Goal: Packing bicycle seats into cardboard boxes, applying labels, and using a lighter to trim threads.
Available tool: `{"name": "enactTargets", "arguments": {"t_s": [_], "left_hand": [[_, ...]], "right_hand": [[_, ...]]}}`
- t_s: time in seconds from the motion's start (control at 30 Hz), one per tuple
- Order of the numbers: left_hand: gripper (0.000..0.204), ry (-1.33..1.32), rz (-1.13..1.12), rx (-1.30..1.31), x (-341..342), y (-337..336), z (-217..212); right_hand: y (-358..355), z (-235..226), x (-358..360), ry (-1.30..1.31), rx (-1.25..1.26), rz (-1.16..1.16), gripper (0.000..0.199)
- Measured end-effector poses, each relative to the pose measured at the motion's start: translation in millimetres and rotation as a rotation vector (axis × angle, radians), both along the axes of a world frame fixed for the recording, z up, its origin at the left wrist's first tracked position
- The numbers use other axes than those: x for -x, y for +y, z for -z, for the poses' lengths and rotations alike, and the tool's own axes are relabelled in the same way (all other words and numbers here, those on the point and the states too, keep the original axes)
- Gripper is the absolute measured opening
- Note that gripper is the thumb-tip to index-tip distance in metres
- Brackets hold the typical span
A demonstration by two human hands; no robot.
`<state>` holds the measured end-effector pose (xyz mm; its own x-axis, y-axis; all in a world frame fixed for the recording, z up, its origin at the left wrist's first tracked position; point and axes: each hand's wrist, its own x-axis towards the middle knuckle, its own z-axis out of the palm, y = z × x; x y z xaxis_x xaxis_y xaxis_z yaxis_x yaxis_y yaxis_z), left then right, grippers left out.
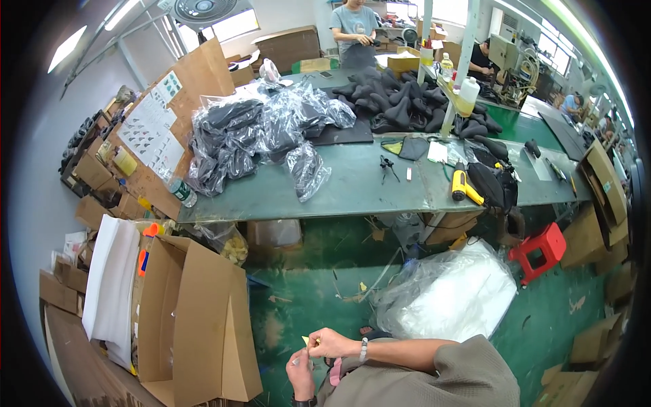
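Low in the head view, my two hands meet in front of my body. My right hand (331, 344) has its fingers pinched together at a small yellow piece (305, 340), whose pointed end sticks out beyond the fingertips. Just below it, my left hand (300, 375) is closed, its fingertips near the right hand's. A bit of something pale shows at the left fingers, too small to name. A pink strip (336, 372) hangs beside my hands, against my grey-brown clothing. Left of my hands stands an open cardboard box (211, 325).
On the green workbench (366, 180) lie plastic-bagged black saddles (254, 129), a pile of bare saddles (400, 102) and a yellow heat gun (464, 186). A white bundle in clear plastic (454, 292) and a red stool (539, 251) stand on the floor. A co-worker (354, 30) stands across the bench.
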<state>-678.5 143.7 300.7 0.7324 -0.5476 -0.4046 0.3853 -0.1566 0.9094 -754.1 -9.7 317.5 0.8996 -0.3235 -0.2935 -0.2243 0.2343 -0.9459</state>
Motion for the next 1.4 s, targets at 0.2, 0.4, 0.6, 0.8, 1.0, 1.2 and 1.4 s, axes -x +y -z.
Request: {"name": "enactTargets", "arguments": {"t_s": [0.2,0.4,0.6,0.8,1.0,1.2,1.4], "left_hand": [[0.016,0.371,0.026,0.064,-7,9,4],[0.022,0.268,0.039,0.021,-8,22,11],[0.017,0.085,0.002,-0.083,2,25,-19],[0.012,0.157,-0.227,-0.09,5,81,-16],[0.012,0.288,-0.618,-0.023,-21,214,70],[0.025,-0.09,-1.012,-0.544,-56,342,230],[0.022,-0.09,-1.265,-0.817,-110,452,274]], "right_hand": [[7,0,6,0.009,0.108,-0.071,0.017],[10,11,2,0.02,-0.027,-0.14,0.015],[28,29,-6,0.058,-0.103,-0.173,0.014],[71,61,-31,0.154,-0.428,-0.26,0.014],[62,85,-78,0.379,-0.243,0.04,0.008],[81,111,-112,0.405,0.023,0.044,0.01],[224,95,-180,0.594,0.182,-0.293,0.011]]}}
